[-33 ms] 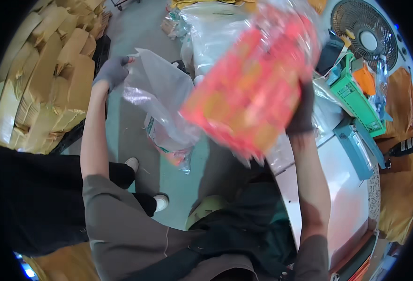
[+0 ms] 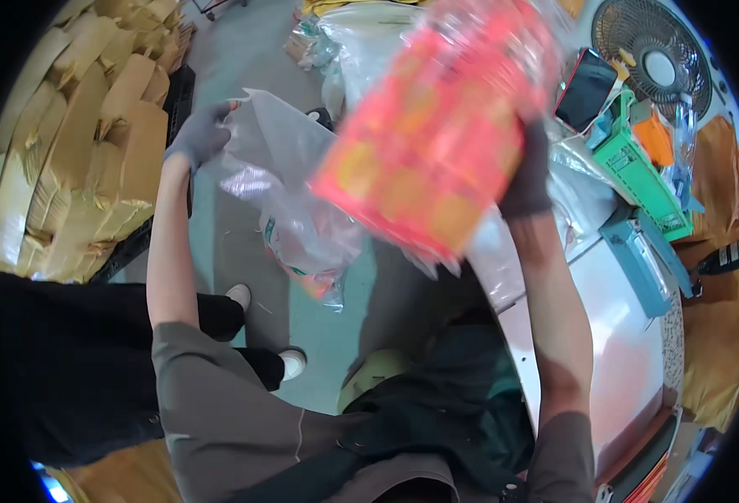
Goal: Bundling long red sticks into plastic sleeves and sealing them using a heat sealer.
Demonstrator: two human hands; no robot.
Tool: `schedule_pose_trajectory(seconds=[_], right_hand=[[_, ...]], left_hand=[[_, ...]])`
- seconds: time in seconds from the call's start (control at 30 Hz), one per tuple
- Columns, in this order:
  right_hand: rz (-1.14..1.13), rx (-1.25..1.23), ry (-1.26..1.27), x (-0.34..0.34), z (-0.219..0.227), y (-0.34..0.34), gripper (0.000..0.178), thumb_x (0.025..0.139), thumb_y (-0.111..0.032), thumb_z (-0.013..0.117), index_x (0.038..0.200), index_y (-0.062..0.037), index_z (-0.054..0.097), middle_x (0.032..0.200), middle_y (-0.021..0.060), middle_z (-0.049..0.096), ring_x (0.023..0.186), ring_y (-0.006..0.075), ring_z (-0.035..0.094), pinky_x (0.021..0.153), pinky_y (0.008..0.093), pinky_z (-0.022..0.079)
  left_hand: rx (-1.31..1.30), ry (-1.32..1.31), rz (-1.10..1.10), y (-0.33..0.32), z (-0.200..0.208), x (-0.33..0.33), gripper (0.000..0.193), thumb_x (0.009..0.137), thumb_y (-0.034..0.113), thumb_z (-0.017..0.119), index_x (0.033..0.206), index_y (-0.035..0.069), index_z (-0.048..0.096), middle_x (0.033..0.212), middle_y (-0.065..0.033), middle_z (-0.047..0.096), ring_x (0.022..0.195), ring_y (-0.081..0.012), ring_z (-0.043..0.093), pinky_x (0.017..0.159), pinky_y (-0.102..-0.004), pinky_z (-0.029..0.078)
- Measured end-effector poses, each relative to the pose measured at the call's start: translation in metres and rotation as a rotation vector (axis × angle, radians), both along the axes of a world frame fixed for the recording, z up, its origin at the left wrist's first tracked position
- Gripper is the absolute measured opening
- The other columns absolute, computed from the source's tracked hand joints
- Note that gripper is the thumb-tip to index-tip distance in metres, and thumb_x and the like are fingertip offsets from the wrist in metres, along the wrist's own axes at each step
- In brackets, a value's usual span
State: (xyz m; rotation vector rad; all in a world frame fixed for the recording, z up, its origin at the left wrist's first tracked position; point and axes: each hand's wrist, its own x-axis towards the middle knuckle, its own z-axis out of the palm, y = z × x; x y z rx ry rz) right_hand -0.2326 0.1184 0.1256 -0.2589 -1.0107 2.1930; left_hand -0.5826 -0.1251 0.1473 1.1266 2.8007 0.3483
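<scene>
My left hand (image 2: 198, 134), in a grey glove, pinches the upper corner of a translucent plastic bag (image 2: 279, 134). The bag hangs down over the floor, with printed green and orange marks near its bottom. A pink-red package with orange-yellow patches (image 2: 424, 147), wrapped in clear plastic, is held up above the table edge by my right hand (image 2: 530, 172). That hand wears a dark glove and grips the package along its right side; its fingers are partly hidden behind it. Motion blurs the package, and its lower left corner reaches close to the bag.
Brown paper-wrapped bundles (image 2: 67, 151) are stacked at the left. On the right, the white table (image 2: 612, 369) bears a blue-grey device (image 2: 637, 260), a green basket (image 2: 637, 172), a phone (image 2: 586, 90) and a fan (image 2: 654, 63). Another person's white shoes (image 2: 292, 364) stand at lower left.
My right hand and the package have shifted slightly left, uncovering more of the phone. My left hand and the bag have stayed nearly in place.
</scene>
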Motion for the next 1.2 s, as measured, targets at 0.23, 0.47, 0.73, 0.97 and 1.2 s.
schedule_pose_trajectory(seconds=[0.23, 0.47, 0.73, 0.97, 1.2], right_hand=[[-0.454, 0.676, -0.278, -0.144, -0.07, -0.117, 0.066, 0.062, -0.016, 0.075, 0.118, -0.0007, 0.044, 0.104, 0.0132, 0.055, 0.097, 0.0295, 0.055, 0.084, 0.0401, 0.045], [0.146, 1.03, -0.613, -0.102, -0.163, -0.165, 0.042, 0.07, -0.021, 0.067, 0.106, -0.004, 0.052, 0.094, 0.0201, 0.059, 0.09, 0.0346, 0.057, 0.082, 0.0396, 0.045], [0.615, 1.069, -0.883, -0.111, -0.197, -0.175, 0.036, 0.078, -0.025, 0.055, 0.109, -0.0069, 0.058, 0.102, 0.0212, 0.061, 0.09, 0.0362, 0.059, 0.082, 0.04, 0.045], [0.483, 1.268, -0.909, -0.144, -0.208, -0.181, 0.035, 0.079, -0.026, 0.052, 0.108, -0.0073, 0.06, 0.1, 0.018, 0.062, 0.091, 0.0338, 0.059, 0.082, 0.0382, 0.045], [0.217, 1.254, -0.518, -0.15, -0.109, -0.138, 0.03, 0.082, -0.018, 0.051, 0.109, -0.0088, 0.061, 0.102, 0.0161, 0.063, 0.096, 0.0307, 0.058, 0.085, 0.0352, 0.044]], left_hand=[[0.87, -0.949, -0.086, 0.004, -0.019, 0.04, 0.056, 0.077, -0.002, 0.051, 0.132, -0.004, 0.041, 0.114, -0.0115, 0.057, 0.09, -0.0158, 0.059, 0.077, -0.0251, 0.047], [1.133, -0.912, -0.133, -0.045, -0.048, 0.075, 0.049, 0.08, 0.007, 0.048, 0.128, -0.004, 0.044, 0.133, -0.0124, 0.044, 0.107, -0.0141, 0.053, 0.09, -0.0254, 0.042], [1.505, -0.637, -0.428, -0.057, -0.039, 0.155, 0.064, 0.079, 0.008, 0.045, 0.139, -0.005, 0.025, 0.138, -0.0174, 0.038, 0.104, -0.0127, 0.052, 0.086, -0.0245, 0.042], [1.077, -1.548, -0.792, -0.129, -0.015, 0.109, 0.05, 0.082, 0.015, 0.056, 0.128, 0.011, 0.038, 0.11, -0.0163, 0.053, 0.094, -0.0192, 0.056, 0.075, -0.0264, 0.048], [1.405, -0.34, -0.052, -0.059, -0.026, 0.048, 0.047, 0.089, 0.015, 0.051, 0.131, -0.003, 0.039, 0.123, -0.0158, 0.052, 0.106, -0.0195, 0.053, 0.092, -0.0277, 0.04]])
